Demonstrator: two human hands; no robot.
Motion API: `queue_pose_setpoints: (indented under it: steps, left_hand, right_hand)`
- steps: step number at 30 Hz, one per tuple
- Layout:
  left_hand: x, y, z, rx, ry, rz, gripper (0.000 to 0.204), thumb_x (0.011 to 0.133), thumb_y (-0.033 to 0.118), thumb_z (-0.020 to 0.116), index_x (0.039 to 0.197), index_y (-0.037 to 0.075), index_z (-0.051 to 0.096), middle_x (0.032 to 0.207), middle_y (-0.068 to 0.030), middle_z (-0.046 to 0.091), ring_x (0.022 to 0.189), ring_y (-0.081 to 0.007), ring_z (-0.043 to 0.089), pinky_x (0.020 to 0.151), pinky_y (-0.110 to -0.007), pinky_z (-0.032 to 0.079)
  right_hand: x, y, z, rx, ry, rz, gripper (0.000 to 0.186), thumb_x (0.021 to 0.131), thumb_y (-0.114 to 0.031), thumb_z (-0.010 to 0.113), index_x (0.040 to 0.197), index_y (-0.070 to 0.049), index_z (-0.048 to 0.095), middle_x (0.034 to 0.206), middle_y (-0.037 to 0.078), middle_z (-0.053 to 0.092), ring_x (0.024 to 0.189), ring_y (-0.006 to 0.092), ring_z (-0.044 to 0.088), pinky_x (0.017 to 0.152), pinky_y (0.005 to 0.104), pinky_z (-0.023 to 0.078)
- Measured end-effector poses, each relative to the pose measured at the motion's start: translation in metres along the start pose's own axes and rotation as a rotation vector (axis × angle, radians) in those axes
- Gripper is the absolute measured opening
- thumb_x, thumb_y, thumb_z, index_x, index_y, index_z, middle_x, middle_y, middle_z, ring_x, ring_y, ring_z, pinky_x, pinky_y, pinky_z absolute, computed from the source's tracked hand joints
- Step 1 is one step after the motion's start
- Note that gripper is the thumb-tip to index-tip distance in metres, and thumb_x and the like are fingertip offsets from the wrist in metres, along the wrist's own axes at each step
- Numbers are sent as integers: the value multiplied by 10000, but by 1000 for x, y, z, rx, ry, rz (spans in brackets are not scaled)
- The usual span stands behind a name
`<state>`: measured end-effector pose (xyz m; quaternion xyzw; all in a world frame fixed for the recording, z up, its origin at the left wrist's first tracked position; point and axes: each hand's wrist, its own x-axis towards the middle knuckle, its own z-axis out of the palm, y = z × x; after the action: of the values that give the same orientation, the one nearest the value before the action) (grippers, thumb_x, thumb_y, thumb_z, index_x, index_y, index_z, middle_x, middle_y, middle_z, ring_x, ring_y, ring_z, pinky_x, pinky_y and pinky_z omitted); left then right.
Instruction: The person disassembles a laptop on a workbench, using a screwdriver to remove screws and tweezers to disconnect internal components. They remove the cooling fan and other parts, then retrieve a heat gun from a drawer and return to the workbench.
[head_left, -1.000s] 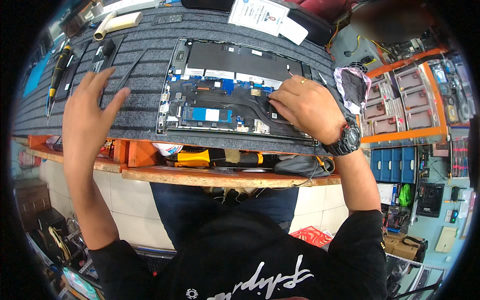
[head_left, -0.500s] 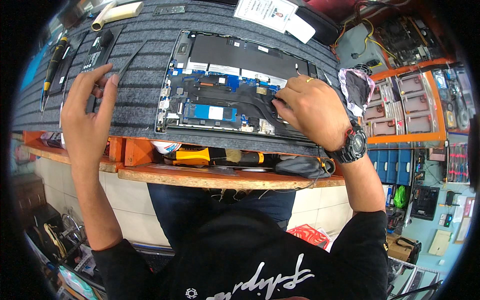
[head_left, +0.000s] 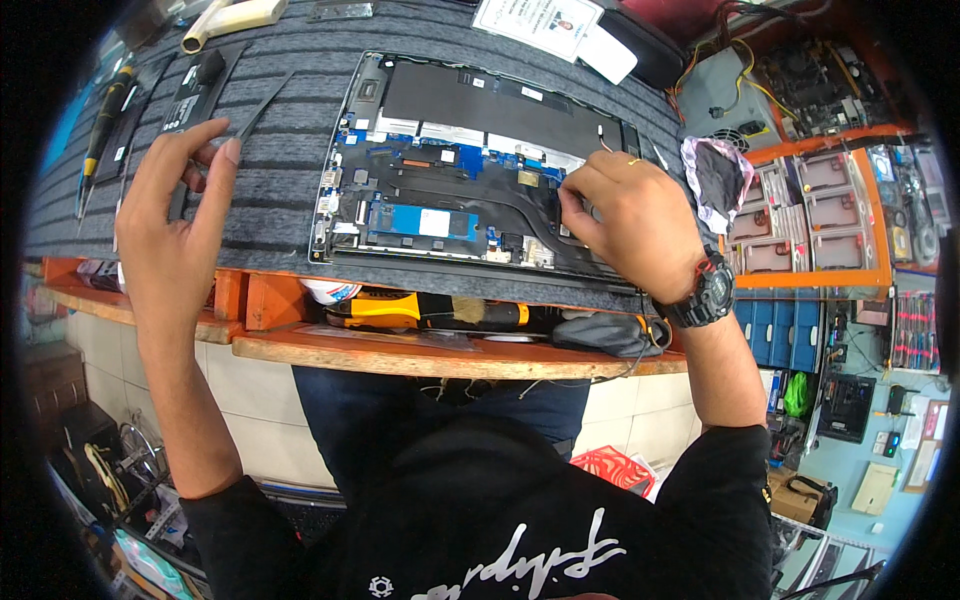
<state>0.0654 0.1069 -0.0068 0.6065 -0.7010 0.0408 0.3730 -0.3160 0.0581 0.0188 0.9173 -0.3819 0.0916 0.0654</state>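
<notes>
An opened laptop (head_left: 500,205) lies on a ridged grey mat (head_left: 290,190), its inside showing a black battery (head_left: 440,103), a blue circuit board and a blue storage stick (head_left: 423,221). Over the right part of the board is my right hand (head_left: 630,205), its thumb and fingers closed together. What they hold, if anything, is hidden by the hand. To the laptop's left hovers my left hand (head_left: 178,200), thumb and fingers apart. A slim grey pair of tweezers (head_left: 264,107) lies beyond its thumb, and a black flat part (head_left: 200,95) sits just past its fingers.
A black and yellow screwdriver (head_left: 108,120) lies at the far left. An orange shelf (head_left: 460,352) under the mat's front edge holds a brush (head_left: 470,311) and a dark glove (head_left: 605,333). Crumpled cloth (head_left: 716,180) and a metal power supply box (head_left: 715,95) stand at the right.
My right hand has shifted slightly to the right over the laptop, fingers still together. My left hand stays nearly in place. The view has moved a little.
</notes>
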Motion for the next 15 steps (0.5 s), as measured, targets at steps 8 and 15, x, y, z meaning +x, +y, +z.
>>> queue_pose_setpoints:
  steps: [8,15]
  left_hand:
    - [21,56,16,-246,-189,238,304,878,198,792,1112,15,730,949,-96,671,854,-213,630,784,-329,502]
    - [46,126,58,-237,-559,586,681,727,443,862,1254,63,659,1260,-114,612,1197,-332,581,1032,-460,445]
  right_hand:
    - [-26,33,-12,315,-93,235,238,931,-117,626,1128,-39,732,1038,175,726,912,384,692,804,434,561]
    - [-37,38,8,405,33,250,289,918,-51,614,1186,-31,719,794,134,575,634,255,555,621,374,467]
